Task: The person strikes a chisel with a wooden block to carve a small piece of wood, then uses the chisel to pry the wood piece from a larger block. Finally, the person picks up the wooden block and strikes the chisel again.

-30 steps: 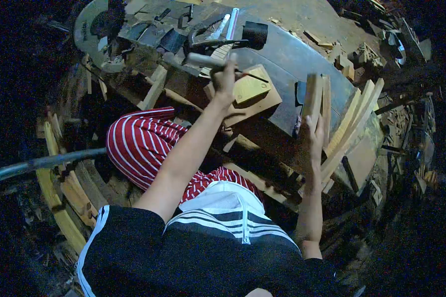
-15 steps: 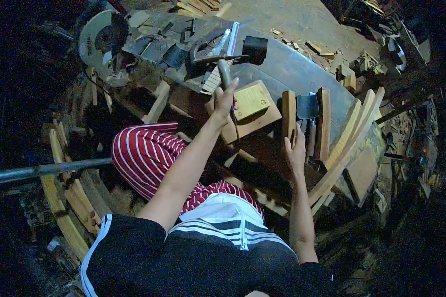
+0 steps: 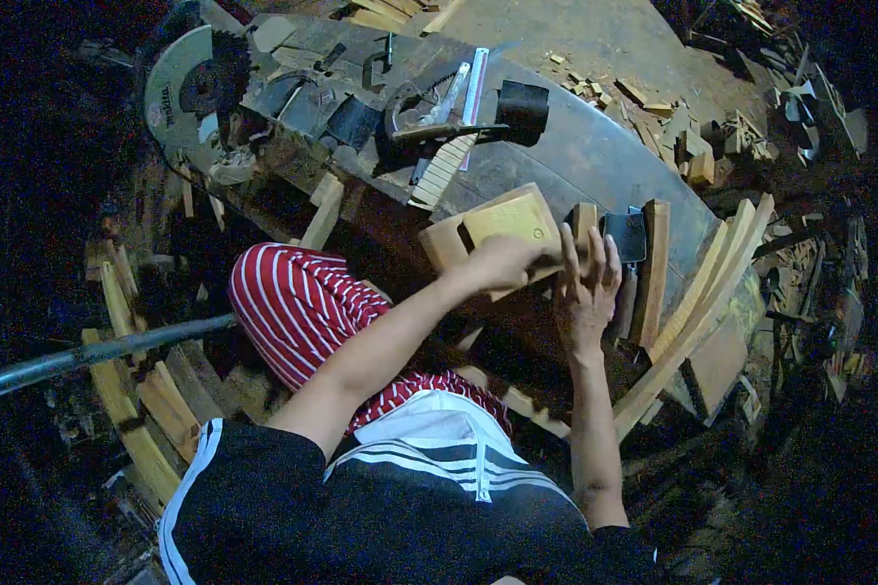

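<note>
1. Two bare hands worked close together: the left hand (image 3: pixel 517 261) was blurred over the near right part of a yellow rectangular wooden block (image 3: pixel 505 220), and whether its fingers were clamped on something could not be told.
2. The right hand (image 3: pixel 585 307) had its fingers spread apart, back upward, over a narrow brown wooden strip (image 3: pixel 584 220); contact with it was uncertain.
3. The block lay on a light-brown wooden board (image 3: pixel 443 244) by the near edge of the grey metal tabletop (image 3: pixel 595 146). Right of the strip stood a dark square-bladed tool (image 3: pixel 625 238), with a longer brown wooden strip (image 3: pixel 656 244) beyond it.
4. Good handling, in my judgement, called for keeping the board flat and the block square on it — light, even pressure, with no push on one corner. Spread fingers suited the narrow strip, provided that they closed along its sides and stayed off the neighbouring blade.
5. Half a second earlier, the left hand had gripped a grey-handled tool near the block's left side; by this frame it had crossed to the right, with no such tool visible in it. The right hand had moved up beside it — covering much of the narrow strip.
</note>
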{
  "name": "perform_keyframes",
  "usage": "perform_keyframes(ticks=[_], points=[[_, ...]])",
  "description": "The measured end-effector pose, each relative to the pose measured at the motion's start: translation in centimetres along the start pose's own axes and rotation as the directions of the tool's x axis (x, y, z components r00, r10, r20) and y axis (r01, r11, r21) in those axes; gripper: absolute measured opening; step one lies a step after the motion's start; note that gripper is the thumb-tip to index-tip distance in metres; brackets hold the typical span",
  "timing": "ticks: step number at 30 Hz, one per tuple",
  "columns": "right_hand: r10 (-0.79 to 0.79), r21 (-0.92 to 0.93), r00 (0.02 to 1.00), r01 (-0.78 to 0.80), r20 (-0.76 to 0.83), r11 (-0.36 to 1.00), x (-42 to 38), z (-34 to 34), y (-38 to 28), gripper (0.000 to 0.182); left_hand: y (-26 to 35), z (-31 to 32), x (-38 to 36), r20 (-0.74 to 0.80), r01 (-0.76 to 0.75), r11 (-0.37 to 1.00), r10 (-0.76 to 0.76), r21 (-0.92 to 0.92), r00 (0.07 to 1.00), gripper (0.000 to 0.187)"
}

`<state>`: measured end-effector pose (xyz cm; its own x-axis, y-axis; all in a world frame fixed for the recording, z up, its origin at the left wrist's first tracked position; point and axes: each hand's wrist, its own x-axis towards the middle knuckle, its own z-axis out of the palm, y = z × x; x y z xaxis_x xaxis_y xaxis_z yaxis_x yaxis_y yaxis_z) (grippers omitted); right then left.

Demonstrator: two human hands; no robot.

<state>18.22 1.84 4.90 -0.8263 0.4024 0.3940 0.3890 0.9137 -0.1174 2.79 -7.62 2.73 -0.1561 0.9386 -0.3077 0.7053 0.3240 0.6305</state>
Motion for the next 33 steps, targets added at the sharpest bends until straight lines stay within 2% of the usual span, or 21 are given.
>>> perform_keyframes(ticks=[1,2,4,5,6,7,11,12,14,16,18,20,21,23,24,26,28,29,30,32,33], points=[[0.004,0.033,1.000,-0.004,0.016,0.999,1.0,-0.5,-0.7,0.059,0.6,0.1,0.2,0.109,-0.028,0.982,0.008,0.186,0.994,0.042],[0.006,0.032,1.000,-0.007,0.020,0.999,0.9,0.2,-0.4,0.059,0.6,0.6,0.3,0.040,-0.061,0.986,0.056,0.156,0.998,0.038],[0.107,0.013,0.925,-0.120,0.364,0.993,0.0,1.9,1.0,0.046,1.0,-0.6,-0.1,-0.101,-0.204,0.963,0.224,0.175,0.969,0.040],[0.147,-0.021,0.951,-0.147,0.273,0.989,-0.2,1.5,1.2,0.040,1.1,-1.5,0.0,-0.105,-0.202,0.963,0.222,0.177,0.969,0.040],[0.207,-0.058,0.949,-0.198,0.238,0.978,-0.9,1.8,2.1,0.045,1.0,-2.6,0.1,-0.326,-0.283,0.938,0.337,0.202,0.884,0.040],[0.311,0.030,0.916,-0.329,0.254,0.944,-1.5,1.8,2.7,0.047,0.9,-3.5,-0.1,-0.519,-0.349,0.905,0.424,0.242,0.742,0.040],[0.696,0.226,0.628,-0.777,0.348,0.588,-5.3,2.8,5.0,0.044,-3.3,-8.1,-0.3,-0.585,-0.274,0.956,0.284,0.109,0.760,0.038],[0.702,0.215,0.623,-0.781,0.347,0.587,-5.5,3.0,5.2,0.044,-5.7,-8.4,0.2,-0.569,-0.253,0.967,0.227,0.034,0.790,0.036],[0.771,0.177,0.564,-0.825,0.296,0.537,-6.3,3.2,5.7,0.041,-10.8,-8.1,1.3,-0.666,-0.042,0.997,0.077,0.069,0.742,0.035],[0.786,0.110,0.500,-0.861,0.363,0.497,-5.8,2.9,5.4,0.042,-15.6,-8.7,2.1,-0.681,0.119,0.983,0.008,0.138,0.732,0.041],[0.641,0.212,0.738,-0.675,0.212,0.707,-7.3,4.8,6.2,0.044,-19.4,-8.5,3.0,-0.753,0.261,0.948,-0.035,0.184,0.657,0.046],[0.591,0.178,0.790,-0.612,0.163,0.770,-8.0,5.9,6.5,0.049,-20.1,-8.8,2.2,-0.666,0.367,0.911,-0.156,0.189,0.730,0.046],[0.614,0.155,0.762,-0.645,0.205,0.749,-8.0,6.3,6.4,0.049,-20.0,-9.2,2.2,-0.591,0.420,0.882,-0.225,0.214,0.774,0.045],[0.631,0.129,0.736,-0.670,0.247,0.731,-7.3,6.6,6.1,0.050,-19.7,-8.6,1.9,-0.610,0.432,0.860,-0.194,0.271,0.769,0.044],[0.600,0.066,0.779,-0.619,0.181,0.783,-6.8,6.5,5.5,0.050,-19.4,-8.1,1.7,-0.623,0.442,0.832,-0.156,0.336,0.767,0.044],[0.565,-0.001,0.816,-0.569,0.121,0.822,-5.9,6.4,4.3,0.049,-19.4,-6.8,1.6,-0.658,0.406,0.877,-0.149,0.257,0.738,0.046],[0.538,-0.010,0.843,-0.538,0.017,0.843,-5.1,6.5,3.4,0.048,-20.6,-4.2,2.0,-0.841,0.199,0.970,-0.223,-0.140,0.492,0.045],[0.525,-0.055,0.851,-0.525,-0.016,0.850,-5.0,7.0,3.3,0.046,-20.0,-4.1,1.5,-0.868,0.203,0.963,-0.250,-0.177,0.429,0.046],[0.537,-0.063,0.843,-0.537,-0.015,0.841,-4.7,7.2,3.0,0.046,-20.5,-3.7,1.0,-0.865,0.263,0.950,-0.273,-0.171,0.422,0.047],[0.442,0.101,0.897,-0.439,-0.009,0.893,-3.8,7.2,1.9,0.046,-21.5,-3.2,-0.1,-0.819,0.313,0.934,-0.313,-0.172,0.481,0.048],[0.451,0.058,0.893,-0.451,0.014,0.891,-3.7,7.4,1.4,0.044,-21.5,-3.3,-0.4,-0.820,0.372,0.921,-0.302,-0.119,0.487,0.049]])
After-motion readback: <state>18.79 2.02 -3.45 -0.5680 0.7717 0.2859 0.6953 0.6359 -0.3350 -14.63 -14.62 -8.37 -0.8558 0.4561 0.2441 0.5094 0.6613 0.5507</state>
